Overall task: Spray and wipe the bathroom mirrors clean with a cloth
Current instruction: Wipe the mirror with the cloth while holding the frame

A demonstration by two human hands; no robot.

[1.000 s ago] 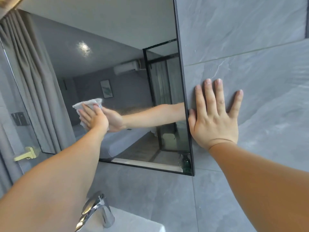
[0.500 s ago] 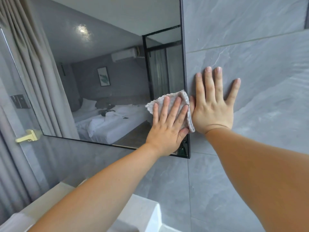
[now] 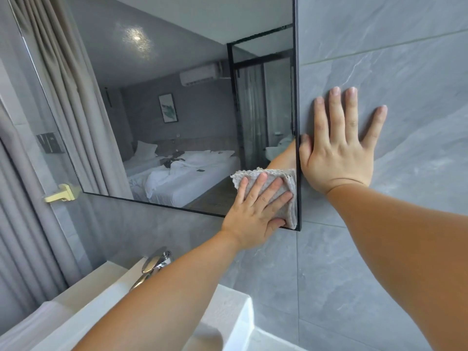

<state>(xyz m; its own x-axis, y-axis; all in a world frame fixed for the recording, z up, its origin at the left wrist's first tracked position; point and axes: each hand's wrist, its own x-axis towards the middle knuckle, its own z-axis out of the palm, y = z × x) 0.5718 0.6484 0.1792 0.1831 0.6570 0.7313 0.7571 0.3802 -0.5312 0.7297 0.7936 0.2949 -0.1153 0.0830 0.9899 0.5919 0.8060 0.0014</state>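
Left hand (image 3: 255, 211), fingers straight, presses a grey cloth (image 3: 290, 184) into the mirror (image 3: 177, 72)'s five-o'clock corner; at its one o'clock, the right hand (image 3: 336, 153) lies flat, open-fingered, on wall tile (image 3: 405, 59).

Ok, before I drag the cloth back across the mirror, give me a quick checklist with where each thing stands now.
1. Cloth under the left hand, fingers flat on it: ok.
2. Cloth pressed on the mirror at its lower right corner: ok.
3. Right hand flat on the tile wall, off the glass: ok.
4. Faucet apart from the left forearm: ok.
5. Speckled haze high on the glass, smear or reflected light: cannot tell.
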